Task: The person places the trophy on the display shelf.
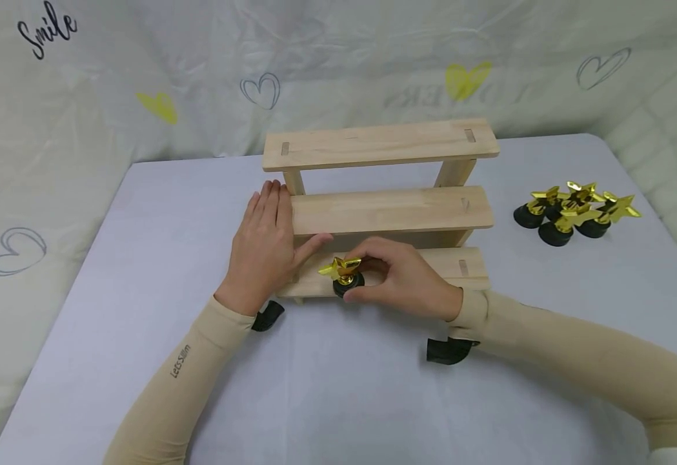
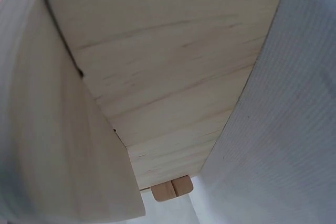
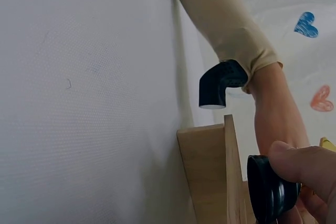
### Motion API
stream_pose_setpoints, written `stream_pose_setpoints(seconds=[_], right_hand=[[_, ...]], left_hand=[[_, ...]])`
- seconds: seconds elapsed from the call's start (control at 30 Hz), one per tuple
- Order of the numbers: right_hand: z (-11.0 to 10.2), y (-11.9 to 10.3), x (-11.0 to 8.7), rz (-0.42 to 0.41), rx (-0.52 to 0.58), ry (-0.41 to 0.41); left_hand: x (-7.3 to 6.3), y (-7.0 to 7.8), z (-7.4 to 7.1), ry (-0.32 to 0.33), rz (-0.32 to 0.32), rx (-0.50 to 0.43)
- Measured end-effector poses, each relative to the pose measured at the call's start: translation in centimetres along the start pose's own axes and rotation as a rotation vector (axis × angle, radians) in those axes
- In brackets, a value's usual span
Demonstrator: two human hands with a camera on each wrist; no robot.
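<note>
A three-tier wooden shelf [image 1: 384, 212] stands on the table. My right hand [image 1: 410, 278] pinches a gold star trophy [image 1: 346, 279] by its round black base, over the left part of the lowest step. In the right wrist view, the thumb presses on that black base [image 3: 268, 190], close above the wood. At the left end of the middle step lies my left hand [image 1: 265, 248], its fingers straight and together and the thumb stretched out to the right. The left wrist view shows the shelf's wooden side [image 2: 173, 77] up close, while the left fingers are out of sight there.
Several more gold star trophies [image 1: 573, 213] with black bases stand in a cluster on the white table [image 1: 559, 336], right of the shelf. Behind the table hangs a pale sheet [image 1: 338, 58] printed with hearts. A black wrist mount [image 1: 451, 351] sits under each forearm.
</note>
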State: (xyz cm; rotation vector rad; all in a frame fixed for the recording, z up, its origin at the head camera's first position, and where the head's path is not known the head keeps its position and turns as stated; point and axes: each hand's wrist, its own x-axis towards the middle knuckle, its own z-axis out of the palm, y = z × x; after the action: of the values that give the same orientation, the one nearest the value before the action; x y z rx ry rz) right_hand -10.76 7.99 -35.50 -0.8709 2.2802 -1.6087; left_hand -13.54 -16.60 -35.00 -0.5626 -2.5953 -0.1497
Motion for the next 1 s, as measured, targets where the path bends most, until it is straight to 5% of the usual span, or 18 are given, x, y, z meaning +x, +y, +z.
stream_pose_setpoints(seconds=[0.37,1.0], right_hand=[[0.6,-0.4,0.9,0.072,-0.081,0.046],[2.1,-0.3,2.0,0.021,-0.126,0.088]], left_hand=[[0.0,0.1,0.0,-0.015,-0.003,-0.010],[-0.1,-0.1,0.1,0.023,0.009,0.006]])
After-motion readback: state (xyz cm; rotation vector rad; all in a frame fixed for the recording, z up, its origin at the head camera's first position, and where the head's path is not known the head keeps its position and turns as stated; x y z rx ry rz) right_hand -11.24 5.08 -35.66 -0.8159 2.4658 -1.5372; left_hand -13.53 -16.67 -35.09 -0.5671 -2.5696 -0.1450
